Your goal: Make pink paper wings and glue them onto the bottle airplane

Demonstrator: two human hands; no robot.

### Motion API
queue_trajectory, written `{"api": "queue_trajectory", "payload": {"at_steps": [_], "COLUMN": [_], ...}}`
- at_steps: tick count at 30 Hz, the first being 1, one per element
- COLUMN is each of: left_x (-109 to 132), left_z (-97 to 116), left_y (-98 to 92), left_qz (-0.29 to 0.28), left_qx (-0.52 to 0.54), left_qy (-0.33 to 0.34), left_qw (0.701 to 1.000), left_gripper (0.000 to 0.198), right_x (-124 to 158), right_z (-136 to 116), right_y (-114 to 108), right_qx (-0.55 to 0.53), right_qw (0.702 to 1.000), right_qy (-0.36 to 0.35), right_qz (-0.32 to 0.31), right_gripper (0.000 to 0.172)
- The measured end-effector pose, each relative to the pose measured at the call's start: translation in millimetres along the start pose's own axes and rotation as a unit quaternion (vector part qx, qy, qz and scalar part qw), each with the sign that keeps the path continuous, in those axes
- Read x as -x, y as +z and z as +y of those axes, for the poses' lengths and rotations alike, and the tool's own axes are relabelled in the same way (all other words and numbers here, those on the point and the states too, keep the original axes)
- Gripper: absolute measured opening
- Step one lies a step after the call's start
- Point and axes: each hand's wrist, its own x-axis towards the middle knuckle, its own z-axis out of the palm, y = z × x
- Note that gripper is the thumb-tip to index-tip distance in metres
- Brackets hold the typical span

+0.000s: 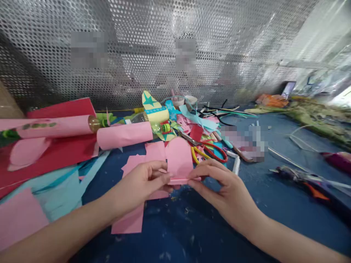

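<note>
Between my hands is a pink paper piece (pixel 180 157) with a rounded top, its lower edge folded into a narrow strip. My left hand (pixel 149 179) pinches the left end of that fold, and my right hand (pixel 216 180) pinches the right end. Pink paper offcuts (pixel 128 223) lie on the blue table beneath and beside my left hand. Just beyond my right hand rest scissors (pixel 210 151) with red and yellow handles. A plastic bottle wrapped in pink paper (pixel 124 135) lies on its side behind the left hand.
Red sheets (pixel 68 151) and light blue paper (pixel 63 193) spread across the left. A yellow-wrapped bottle (pixel 157 115) lies at the back beside coloured scraps. On the right are a phone (pixel 244 144) and a dark bundle (pixel 304 180). A perforated silvery sheet (pixel 153 47) rises behind the table.
</note>
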Motion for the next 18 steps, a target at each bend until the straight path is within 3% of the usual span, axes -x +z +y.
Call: {"api": "queue_trajectory", "payload": {"at_steps": [5, 15, 18], "left_x": [6.2, 3.9, 5.1], "left_z": [3.4, 0.2, -0.3], "left_y": [4.6, 8.2, 6.2], "left_qz": [-0.008, -0.010, -0.010], "left_qx": [0.035, 0.025, 0.000], "left_qy": [-0.055, -0.004, 0.005], "left_qw": [0.998, 1.000, 1.000], "left_gripper": [0.033, 0.026, 0.023], "right_x": [1.4, 1.8, 0.4], "right_z": [-1.9, -3.1, -1.2], "right_y": [-0.5, -2.4, -0.7], "right_qx": [0.021, 0.026, 0.003], "right_qw": [1.000, 1.000, 1.000], "right_qy": [0.002, -0.002, 0.031], "right_qz": [-0.012, -0.008, -0.005], "right_gripper": [0.010, 0.008, 0.003]}}
